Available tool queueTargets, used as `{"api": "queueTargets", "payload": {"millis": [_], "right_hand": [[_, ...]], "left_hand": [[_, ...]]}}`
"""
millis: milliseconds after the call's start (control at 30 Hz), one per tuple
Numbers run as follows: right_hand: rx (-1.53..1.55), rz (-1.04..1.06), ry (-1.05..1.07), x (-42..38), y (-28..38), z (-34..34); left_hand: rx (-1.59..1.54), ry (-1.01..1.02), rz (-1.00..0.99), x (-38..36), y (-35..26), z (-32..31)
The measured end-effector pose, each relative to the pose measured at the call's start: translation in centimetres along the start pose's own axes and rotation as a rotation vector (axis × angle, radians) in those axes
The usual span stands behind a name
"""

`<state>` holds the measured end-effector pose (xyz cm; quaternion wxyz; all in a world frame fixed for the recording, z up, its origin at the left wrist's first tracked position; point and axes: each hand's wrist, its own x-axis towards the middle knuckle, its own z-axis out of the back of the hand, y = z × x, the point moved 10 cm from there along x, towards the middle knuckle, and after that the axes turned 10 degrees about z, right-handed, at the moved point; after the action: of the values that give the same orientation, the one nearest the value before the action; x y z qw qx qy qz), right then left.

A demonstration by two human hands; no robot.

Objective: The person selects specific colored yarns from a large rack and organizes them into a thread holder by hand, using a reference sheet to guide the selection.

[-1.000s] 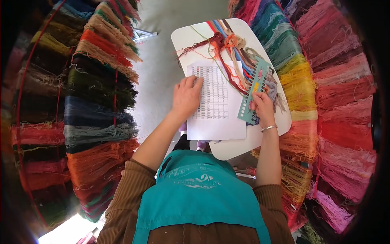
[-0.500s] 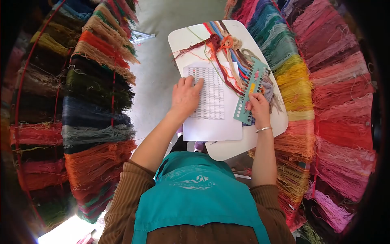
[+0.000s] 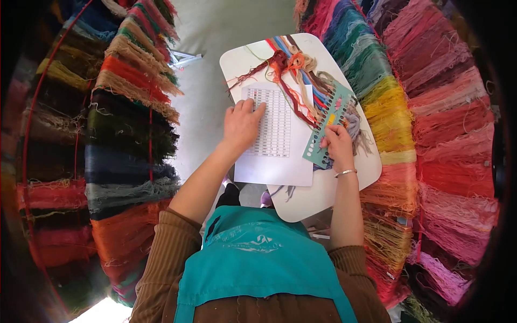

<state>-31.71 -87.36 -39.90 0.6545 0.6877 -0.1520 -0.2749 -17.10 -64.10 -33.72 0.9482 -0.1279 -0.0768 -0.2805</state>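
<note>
My left hand (image 3: 243, 125) lies palm down over the left edge of a white sheet (image 3: 258, 171) printed with a table, its thumb side apart from the fingers near the upper rows. Nothing shows in its grasp. With closed fingers, my right hand (image 3: 339, 144) grips a teal thread card (image 3: 319, 146) with holes along both long edges, near its lower right part. Thread strands hang from the card's holes. A bundle of red, blue, brown and beige threads (image 3: 293, 63) lies above the sheet. Both sheet and card rest on a white board (image 3: 353, 180) with rounded corners.
Hanging skeins close in on both sides: dark, orange and blue ones (image 3: 121, 164) at left, yellow, pink and red ones (image 3: 449, 145) at right. Grey floor (image 3: 204, 102) lies beyond the board's left side. A teal apron (image 3: 258, 253) covers my front.
The board, sheet and card have shifted slightly down and left in view. Both hands keep their places on the sheet and card, with the right hand's fingers slightly repositioned.
</note>
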Motion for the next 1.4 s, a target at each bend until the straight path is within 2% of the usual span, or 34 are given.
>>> {"api": "queueTargets", "payload": {"millis": [300,400,500,533,600,667,733,800,833,900,933,1033,1067,1133,1167,1200,1233,1267,1333,1367,1400], "right_hand": [[0.109,-0.071,-0.121,2.1,0.2,-2.1],[0.171,-0.041,-0.263,2.4,0.7,-3.0],[0.172,-0.041,-0.336,2.5,0.7,-4.0],[0.154,-0.039,-0.352,2.5,0.6,-4.1],[0.055,-0.034,-0.420,2.6,0.1,-3.6],[-0.013,-0.033,-0.487,2.8,-0.8,-2.6],[-0.123,0.003,-0.503,3.0,-1.0,-1.7],[-0.153,-0.022,-0.517,2.7,-0.5,-2.1],[-0.188,-0.017,-0.529,2.8,-0.4,-2.0],[-0.261,0.007,-0.554,3.1,-1.0,-1.3],[-0.301,0.027,-0.563,3.3,-1.4,-0.9],[-0.565,0.161,-0.596,3.2,-0.4,-1.2],[-0.635,0.094,-0.589,3.2,-0.3,-1.0],[-0.784,0.324,-0.602,2.9,2.3,-1.6],[-0.778,0.291,-0.648,2.7,4.3,-3.5],[-0.720,0.413,-0.619,3.2,6.9,-6.5],[-0.659,0.529,-0.590,3.8,9.6,-9.7],[-0.537,0.459,-0.538,5.1,11.0,-13.1],[-0.511,0.475,-0.397,9.2,12.3,-19.4],[-0.394,0.457,-0.286,12.2,10.6,-22.2],[-0.429,0.637,-0.188,13.5,13.0,-28.2]], "left_hand": [[-0.056,0.062,-0.111,6.4,2.3,-1.2],[-0.100,-0.089,-0.232,8.5,3.6,-0.3],[-0.144,-0.079,-0.285,9.9,4.8,-1.4],[-0.152,0.039,-0.263,10.5,4.8,-1.6],[-0.053,0.131,-0.269,11.2,4.6,-2.3],[-0.112,0.054,-0.325,11.2,5.0,-2.5],[-0.213,0.261,-0.292,11.7,5.7,-2.8],[-0.444,0.004,-0.347,11.6,7.6,0.1],[-0.431,-0.007,-0.336,12.3,9.6,1.5],[-0.482,0.169,-0.321,13.1,12.9,3.3],[-0.426,0.063,-0.291,13.7,15.6,3.1],[-0.262,0.056,-0.155,16.3,25.7,3.8],[-0.204,0.059,-0.110,17.3,29.5,3.9],[-0.008,0.118,0.013,19.2,36.5,8.6],[0.111,-0.081,0.006,19.5,39.9,10.9],[0.165,-0.249,0.018,20.1,43.5,12.8],[0.069,-0.247,0.087,20.7,46.8,15.5],[0.045,-0.319,0.161,20.8,50.5,17.3],[0.000,-0.286,0.356,20.9,57.7,19.5],[-0.172,-0.255,0.513,20.4,60.7,20.3],[-0.347,-0.222,0.672,19.5,63.1,20.7]]}}
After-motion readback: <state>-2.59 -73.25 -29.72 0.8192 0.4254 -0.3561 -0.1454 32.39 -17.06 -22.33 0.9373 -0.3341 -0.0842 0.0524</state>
